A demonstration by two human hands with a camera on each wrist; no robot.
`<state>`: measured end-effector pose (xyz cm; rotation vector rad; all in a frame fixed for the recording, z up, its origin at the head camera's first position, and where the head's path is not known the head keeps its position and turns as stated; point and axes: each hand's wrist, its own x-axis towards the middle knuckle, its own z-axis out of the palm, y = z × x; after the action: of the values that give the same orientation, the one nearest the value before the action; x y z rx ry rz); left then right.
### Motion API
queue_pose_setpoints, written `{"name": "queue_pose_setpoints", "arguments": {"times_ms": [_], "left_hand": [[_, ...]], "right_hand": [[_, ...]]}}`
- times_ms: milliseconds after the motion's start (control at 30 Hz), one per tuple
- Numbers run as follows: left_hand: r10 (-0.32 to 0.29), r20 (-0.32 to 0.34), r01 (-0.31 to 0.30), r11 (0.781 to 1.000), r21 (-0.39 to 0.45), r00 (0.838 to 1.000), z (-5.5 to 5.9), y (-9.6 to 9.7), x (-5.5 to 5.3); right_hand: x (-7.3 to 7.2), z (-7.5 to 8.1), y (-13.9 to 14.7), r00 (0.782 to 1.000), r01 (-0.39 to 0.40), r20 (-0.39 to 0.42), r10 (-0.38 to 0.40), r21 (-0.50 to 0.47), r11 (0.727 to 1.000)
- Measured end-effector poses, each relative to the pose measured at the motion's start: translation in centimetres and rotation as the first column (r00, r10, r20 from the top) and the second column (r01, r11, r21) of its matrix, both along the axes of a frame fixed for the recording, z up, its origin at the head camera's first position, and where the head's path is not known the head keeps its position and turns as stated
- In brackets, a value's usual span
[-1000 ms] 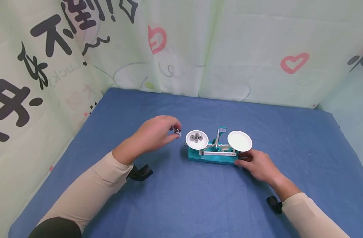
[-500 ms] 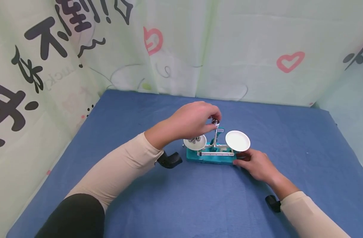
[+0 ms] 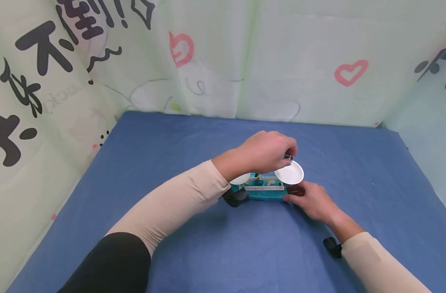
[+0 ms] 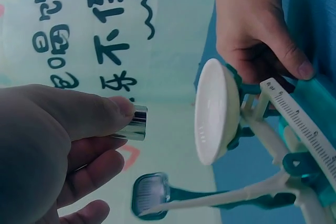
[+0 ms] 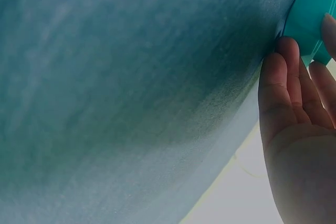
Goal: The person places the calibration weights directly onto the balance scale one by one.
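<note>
My left hand (image 3: 268, 152) pinches a small shiny metal weight (image 4: 138, 123) between thumb and fingers, just above the far edge of the right white pan (image 3: 291, 174). No weight shows in that pan. A teal balance scale (image 3: 268, 195) stands on the table. Its left pan (image 3: 241, 179) is mostly behind my left forearm, which hides whatever lies in it. My right hand (image 3: 316, 203) holds the right end of the scale's base, thumb at the front edge. In the right wrist view its fingers lie along the teal base (image 5: 310, 17).
A blue cloth (image 3: 193, 252) covers the table. Printed pale curtains (image 3: 215, 61) hang behind it and at the sides. The scale's upright pointer plate (image 4: 152, 195) stands close to my left hand, and the beam carries a ruled strip (image 4: 304, 121).
My left hand has carried the weight rightward from beside the left pan, across the scale, to over the right pan. My right hand has stayed at the base.
</note>
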<state>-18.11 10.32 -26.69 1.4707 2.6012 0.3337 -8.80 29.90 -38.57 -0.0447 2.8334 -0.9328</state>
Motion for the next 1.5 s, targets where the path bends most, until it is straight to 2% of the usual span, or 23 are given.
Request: {"name": "queue_pose_setpoints", "arguments": {"times_ms": [267, 467, 1100, 1500], "left_hand": [[0.005, -0.035, -0.008, 0.997, -0.077, 0.999, -1.1, 1.9, -0.2], [0.006, -0.040, -0.011, 0.992, -0.129, 0.999, -1.5, 2.6, -0.1], [0.031, -0.028, -0.035, 0.988, -0.147, 0.999, -1.8, 2.6, 0.2], [0.037, -0.004, -0.037, 0.988, -0.148, 0.999, -2.4, 3.0, 0.4]], "right_hand": [[-0.2, 0.0, -0.1, 1.000, -0.001, -0.017, 0.001, 0.005, 1.000], [-0.2, -0.1, -0.1, 1.000, -0.005, -0.021, 0.005, 0.011, 1.000], [0.2, -0.1, -0.1, 0.997, 0.003, -0.074, 0.000, 0.033, 0.999], [0.7, -0.3, -0.2, 0.990, -0.020, -0.135, 0.030, 0.075, 0.997]]}}
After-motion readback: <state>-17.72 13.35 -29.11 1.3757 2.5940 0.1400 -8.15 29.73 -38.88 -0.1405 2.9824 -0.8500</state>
